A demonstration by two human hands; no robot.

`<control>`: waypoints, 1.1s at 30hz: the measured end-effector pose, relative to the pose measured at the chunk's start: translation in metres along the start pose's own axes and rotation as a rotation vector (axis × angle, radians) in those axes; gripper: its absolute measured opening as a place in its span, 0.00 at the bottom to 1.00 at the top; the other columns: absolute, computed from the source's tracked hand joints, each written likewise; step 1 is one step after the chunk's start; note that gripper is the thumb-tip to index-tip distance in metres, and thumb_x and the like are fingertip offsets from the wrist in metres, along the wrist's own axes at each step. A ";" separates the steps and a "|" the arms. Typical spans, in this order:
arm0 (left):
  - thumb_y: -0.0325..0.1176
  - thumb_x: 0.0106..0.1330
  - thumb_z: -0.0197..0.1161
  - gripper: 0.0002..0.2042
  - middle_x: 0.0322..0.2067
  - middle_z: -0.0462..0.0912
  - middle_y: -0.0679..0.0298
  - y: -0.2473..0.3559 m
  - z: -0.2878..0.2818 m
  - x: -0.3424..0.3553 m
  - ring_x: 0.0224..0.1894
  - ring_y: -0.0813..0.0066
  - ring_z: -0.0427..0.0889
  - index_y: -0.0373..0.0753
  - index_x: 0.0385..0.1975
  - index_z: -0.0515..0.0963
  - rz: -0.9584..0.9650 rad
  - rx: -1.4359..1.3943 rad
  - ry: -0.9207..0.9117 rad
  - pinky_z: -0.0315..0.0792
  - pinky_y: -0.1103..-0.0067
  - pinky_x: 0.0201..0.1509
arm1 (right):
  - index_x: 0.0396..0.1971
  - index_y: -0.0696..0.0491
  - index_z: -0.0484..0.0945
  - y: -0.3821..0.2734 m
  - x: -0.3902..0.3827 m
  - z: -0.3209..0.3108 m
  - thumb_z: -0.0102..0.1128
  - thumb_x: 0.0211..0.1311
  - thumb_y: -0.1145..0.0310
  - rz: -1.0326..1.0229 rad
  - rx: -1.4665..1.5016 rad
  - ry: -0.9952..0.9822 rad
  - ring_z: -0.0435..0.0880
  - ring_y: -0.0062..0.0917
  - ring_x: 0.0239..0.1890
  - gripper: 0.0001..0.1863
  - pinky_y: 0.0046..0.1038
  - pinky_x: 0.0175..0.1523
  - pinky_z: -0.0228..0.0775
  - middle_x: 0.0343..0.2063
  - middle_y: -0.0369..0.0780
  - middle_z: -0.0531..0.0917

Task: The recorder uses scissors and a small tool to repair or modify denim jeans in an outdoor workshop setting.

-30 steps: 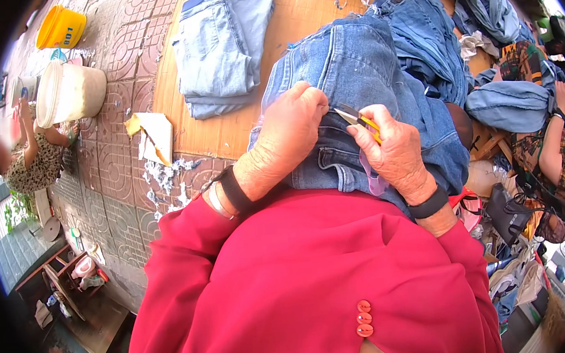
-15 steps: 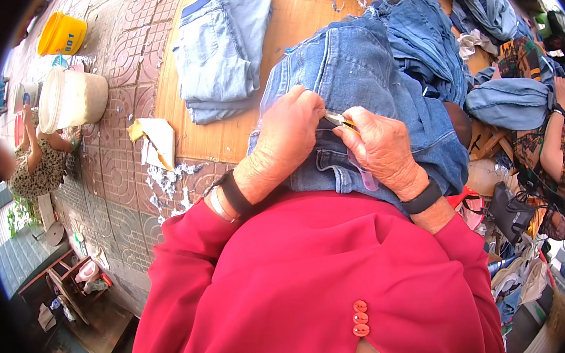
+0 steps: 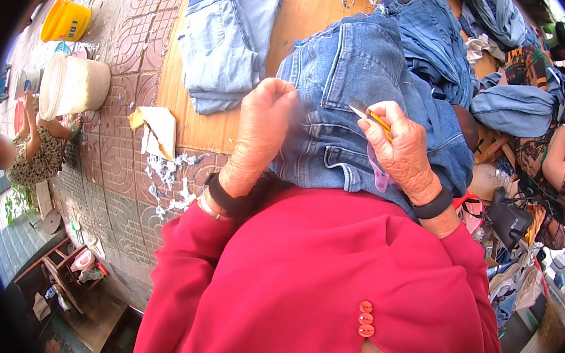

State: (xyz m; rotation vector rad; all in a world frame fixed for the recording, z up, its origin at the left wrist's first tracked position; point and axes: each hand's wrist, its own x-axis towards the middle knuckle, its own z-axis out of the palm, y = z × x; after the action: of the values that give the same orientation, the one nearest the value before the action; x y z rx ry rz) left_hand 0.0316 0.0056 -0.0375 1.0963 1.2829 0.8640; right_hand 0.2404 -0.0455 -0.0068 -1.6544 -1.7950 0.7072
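Currently the snips [image 3: 377,122] sit at about 3 o'clock from the left hand [image 3: 265,121], with a strip of blue denim [image 3: 360,69] showing in the gap between the two. Their long axis runs from between 10 and 11 o'clock at the blade tips to between 4 and 5 at the yellow handle, so the points face up toward the left hand's side, well apart from its fingertips. Denim lies bunched on the lap, spread at 12 o'clock from the red top [image 3: 303,262]; one long seam on it runs roughly 1 to 7. Right hand [image 3: 393,140] is over the cloth and nearer its middle; left hand is at its 9 o'clock edge, touching or just above, cannot tell which. Right grip: thumb and fingers pinching the snips, forearm rising toward 11, wrist with black band [image 3: 434,203] fairly straight. A pale purple loop [image 3: 381,171] hangs at 7 o'clock from that hand; its attachment is hidden. Left grip: fingers curled and pressed together, tips blurred; any thread between them is too small to make out. Left forearm angles toward 1. Folded pale jeans [image 3: 221,51] lie at 11 o'clock from the left hand, on a wooden board [image 3: 194,127].
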 end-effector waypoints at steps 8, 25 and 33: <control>0.30 0.60 0.59 0.07 0.20 0.76 0.71 0.010 0.008 0.001 0.23 0.87 0.68 0.32 0.30 0.78 0.064 0.346 -0.104 0.65 0.86 0.26 | 0.31 0.52 0.71 -0.005 0.002 0.002 0.61 0.55 0.59 -0.038 -0.082 -0.041 0.79 0.36 0.19 0.13 0.31 0.23 0.68 0.16 0.42 0.78; 0.28 0.58 0.60 0.05 0.24 0.77 0.72 -0.001 0.007 0.009 0.27 0.88 0.71 0.32 0.28 0.77 -0.059 0.133 -0.200 0.67 0.88 0.32 | 0.30 0.52 0.71 -0.013 0.008 0.005 0.62 0.53 0.61 -0.102 -0.177 -0.087 0.80 0.35 0.21 0.13 0.31 0.25 0.70 0.20 0.41 0.79; 0.28 0.59 0.59 0.05 0.23 0.75 0.73 0.002 0.009 0.003 0.27 0.90 0.69 0.33 0.29 0.75 0.025 0.159 -0.133 0.65 0.89 0.30 | 0.30 0.53 0.70 -0.020 0.013 0.007 0.63 0.51 0.64 -0.142 -0.210 -0.052 0.80 0.35 0.22 0.12 0.30 0.26 0.70 0.22 0.41 0.79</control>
State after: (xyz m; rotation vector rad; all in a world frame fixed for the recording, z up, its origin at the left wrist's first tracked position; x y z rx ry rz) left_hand 0.0414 0.0082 -0.0368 1.2765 1.2449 0.7043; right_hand 0.2208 -0.0338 0.0033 -1.6318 -2.0598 0.5178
